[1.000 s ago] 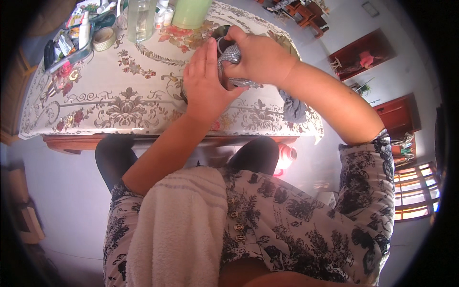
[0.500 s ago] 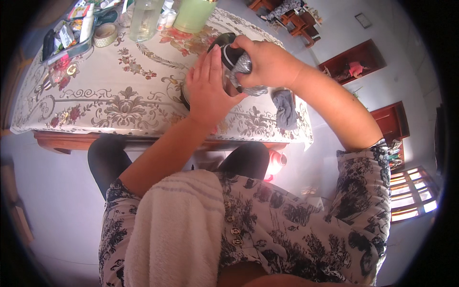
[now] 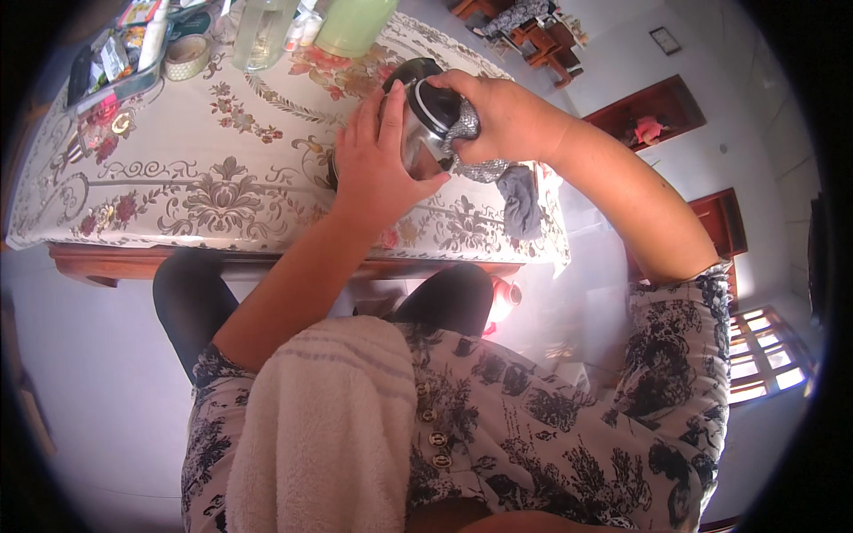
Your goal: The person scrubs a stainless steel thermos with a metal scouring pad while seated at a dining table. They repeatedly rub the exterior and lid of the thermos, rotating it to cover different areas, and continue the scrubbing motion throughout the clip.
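A shiny metal vessel point(image 3: 421, 138) with black parts and a pale ring lies tilted on the flowered tablecloth, mostly covered by my hands. My left hand point(image 3: 378, 173) grips its near left side, fingers spread over the top and thumb toward the right. On the far right side, my right hand point(image 3: 508, 115) presses a silvery mesh cloth point(image 3: 482, 169) against the vessel, its fingers bent around the cloth. A crumpled dark grey cloth point(image 3: 520, 202) lies just right of them, near the table's right edge. The vessel's exact kind is hidden.
At the far left stands a clear tray point(image 3: 120, 93) of small items, beside a tape roll point(image 3: 187, 59). A clear bottle point(image 3: 262, 40), small white bottles point(image 3: 306, 28) and a green container point(image 3: 357, 27) stand at the back. A white towel point(image 3: 329, 417) hangs in front of me.
My right hand and the mesh cloth have shifted slightly right and down, uncovering more of the vessel's shiny side. My left hand keeps its hold. The whole view has drifted a little.
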The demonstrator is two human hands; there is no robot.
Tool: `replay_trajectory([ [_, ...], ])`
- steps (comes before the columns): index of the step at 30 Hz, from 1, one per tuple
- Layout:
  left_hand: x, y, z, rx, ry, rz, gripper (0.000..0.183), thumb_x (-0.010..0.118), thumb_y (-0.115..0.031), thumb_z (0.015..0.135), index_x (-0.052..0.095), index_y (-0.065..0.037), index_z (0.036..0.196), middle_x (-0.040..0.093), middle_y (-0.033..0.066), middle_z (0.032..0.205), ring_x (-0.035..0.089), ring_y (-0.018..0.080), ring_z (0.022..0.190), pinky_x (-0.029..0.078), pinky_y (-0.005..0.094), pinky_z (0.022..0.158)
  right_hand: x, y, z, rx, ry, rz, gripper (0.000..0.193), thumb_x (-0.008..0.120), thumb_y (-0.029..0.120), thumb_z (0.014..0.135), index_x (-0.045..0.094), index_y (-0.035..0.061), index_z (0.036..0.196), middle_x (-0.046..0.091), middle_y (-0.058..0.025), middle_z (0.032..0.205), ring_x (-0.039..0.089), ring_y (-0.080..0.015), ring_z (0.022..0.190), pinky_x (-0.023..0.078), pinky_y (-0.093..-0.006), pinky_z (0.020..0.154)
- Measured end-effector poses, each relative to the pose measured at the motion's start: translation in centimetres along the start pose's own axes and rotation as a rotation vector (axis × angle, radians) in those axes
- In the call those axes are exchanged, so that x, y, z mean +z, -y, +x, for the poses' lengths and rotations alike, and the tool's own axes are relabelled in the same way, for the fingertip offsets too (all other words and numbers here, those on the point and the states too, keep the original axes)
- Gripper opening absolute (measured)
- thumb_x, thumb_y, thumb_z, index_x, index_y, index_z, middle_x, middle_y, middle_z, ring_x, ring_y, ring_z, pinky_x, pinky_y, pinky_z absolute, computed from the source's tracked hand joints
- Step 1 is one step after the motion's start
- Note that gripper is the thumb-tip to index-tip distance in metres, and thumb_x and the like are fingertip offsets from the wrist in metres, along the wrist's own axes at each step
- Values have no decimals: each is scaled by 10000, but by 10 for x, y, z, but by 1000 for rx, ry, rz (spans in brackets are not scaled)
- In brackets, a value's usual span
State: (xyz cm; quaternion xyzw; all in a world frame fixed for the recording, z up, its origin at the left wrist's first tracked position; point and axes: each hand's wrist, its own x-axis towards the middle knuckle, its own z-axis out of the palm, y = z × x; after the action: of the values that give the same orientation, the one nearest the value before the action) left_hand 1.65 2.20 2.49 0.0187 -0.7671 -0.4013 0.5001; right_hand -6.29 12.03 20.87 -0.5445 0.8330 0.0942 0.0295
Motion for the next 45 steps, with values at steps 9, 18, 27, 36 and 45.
replay_trajectory([
  [9, 9, 0, -3, 29, -105, 3, 1156, 878, -372, 513, 290, -29, 1448, 426, 207, 1364, 463, 380, 1200, 394, 498, 942, -2, 33, 49, 413, 147, -2, 740, 615, 509, 784, 455, 34, 1328, 676, -223, 1012, 660, -369, 940, 519, -399, 797],
  [18, 7, 6, 0, 73, -46, -27, 1081, 883, -344, 520, 350, -51, 1414, 442, 212, 1344, 465, 401, 1199, 394, 511, 986, -15, 11, 22, 93, 244, -56, 861, 714, 221, 619, 422, 58, 1413, 672, -215, 915, 661, -331, 857, 506, -367, 752],
  [27, -2, 6, 8, 44, 34, -92, 1047, 879, -311, 559, 337, -42, 1414, 451, 202, 1349, 464, 381, 1220, 402, 469, 1012, -13, -5, 13, -78, 241, -153, 955, 733, 149, 605, 322, 52, 1461, 629, -234, 971, 626, -384, 931, 501, -416, 804],
  [36, 1, 12, 8, 108, 15, -20, 1048, 877, -308, 519, 367, -28, 1391, 466, 212, 1299, 486, 382, 1169, 436, 465, 980, 1, 24, 24, 223, 58, -39, 721, 679, 355, 696, 487, 72, 1331, 675, -202, 948, 650, -364, 894, 509, -414, 795],
  [45, -9, 19, 15, 21, 156, -93, 1034, 878, -255, 567, 329, -77, 1425, 463, 176, 1336, 470, 364, 1218, 418, 454, 1010, -4, -1, 9, -21, 130, -115, 908, 747, 151, 613, 377, 107, 1442, 654, -235, 1014, 644, -382, 945, 515, -411, 811],
])
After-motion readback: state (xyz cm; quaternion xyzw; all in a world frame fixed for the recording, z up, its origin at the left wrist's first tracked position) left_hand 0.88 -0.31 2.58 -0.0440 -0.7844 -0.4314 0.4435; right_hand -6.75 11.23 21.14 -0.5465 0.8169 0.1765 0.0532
